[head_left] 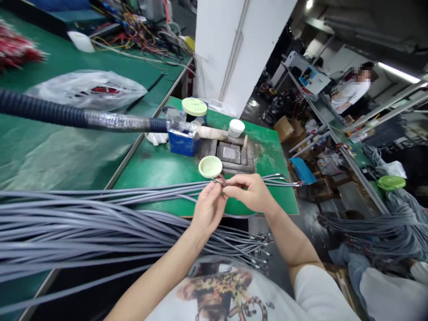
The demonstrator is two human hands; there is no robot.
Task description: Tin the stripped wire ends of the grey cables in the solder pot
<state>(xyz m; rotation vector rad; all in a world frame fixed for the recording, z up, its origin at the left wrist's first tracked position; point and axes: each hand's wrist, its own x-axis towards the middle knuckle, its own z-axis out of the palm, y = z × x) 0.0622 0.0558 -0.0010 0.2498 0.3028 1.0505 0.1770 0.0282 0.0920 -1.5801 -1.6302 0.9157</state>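
My left hand is closed on the end of a grey cable, with thin dark wires showing at its fingertips. Thumb and forefinger of my right hand pinch those same wires; the fingers hide most of them. Just beyond the fingertips stands a small pale green bowl. Several grey cables run across the green table behind my hands, their stripped ends lying to the right. A larger bundle of grey cables stretches from the left, nearer my body, its ends hanging below the table edge.
A soldering pot is set in the green table, with a hose nozzle over it. Around it stand a blue box, a white cup and a green-lidded tub. A person stands far right.
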